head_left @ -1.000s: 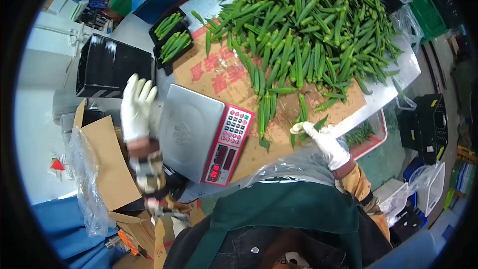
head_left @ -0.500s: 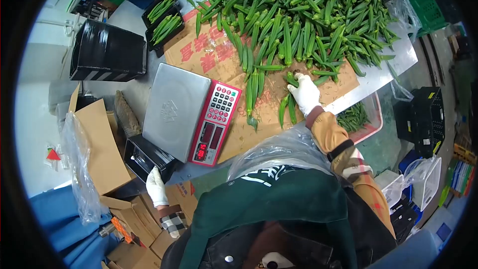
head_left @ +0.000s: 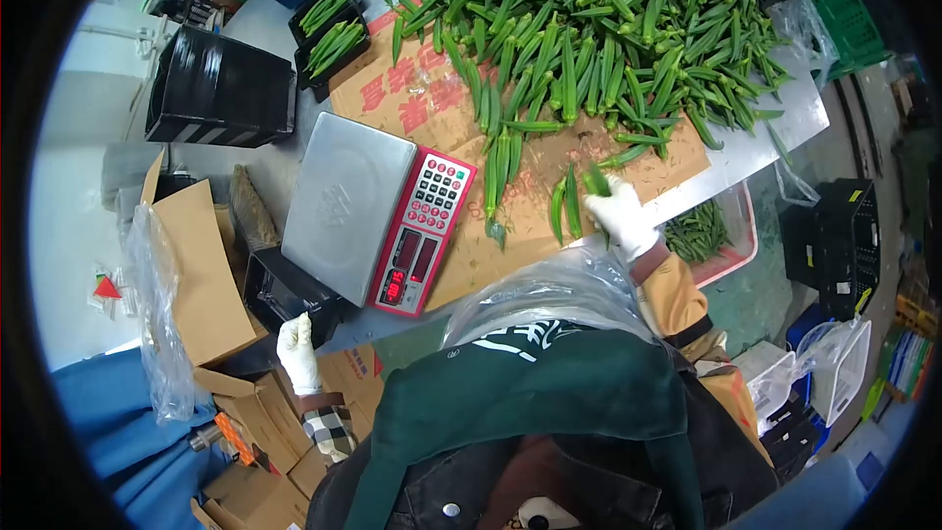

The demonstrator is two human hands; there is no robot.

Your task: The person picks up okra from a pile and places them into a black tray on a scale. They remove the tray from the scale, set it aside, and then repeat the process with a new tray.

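Note:
A large heap of green okra pods (head_left: pixel 599 29) covers the far part of the table, on brown cardboard (head_left: pixel 422 98). My right hand (head_left: pixel 618 216), in a white glove, holds an okra pod (head_left: pixel 597 180) near the table's front edge. A few loose pods (head_left: pixel 564 206) lie just left of it. My left hand (head_left: pixel 297 353), also gloved, is low at the left, touching an empty black tray (head_left: pixel 285 294) below the table edge. A silver scale (head_left: pixel 348 201) with a red keypad stands between my hands.
Two black trays filled with okra (head_left: pixel 332 34) sit at the back left beside a stack of black trays (head_left: pixel 216 88). A red-rimmed bin with okra (head_left: pixel 711 231) is under the table at right. Cardboard boxes (head_left: pixel 196 275) and a plastic bag (head_left: pixel 157 324) crowd the left floor.
My right hand pulled back from the heap toward the table's front edge with a pod in it. My left hand shifted slightly up along the black tray.

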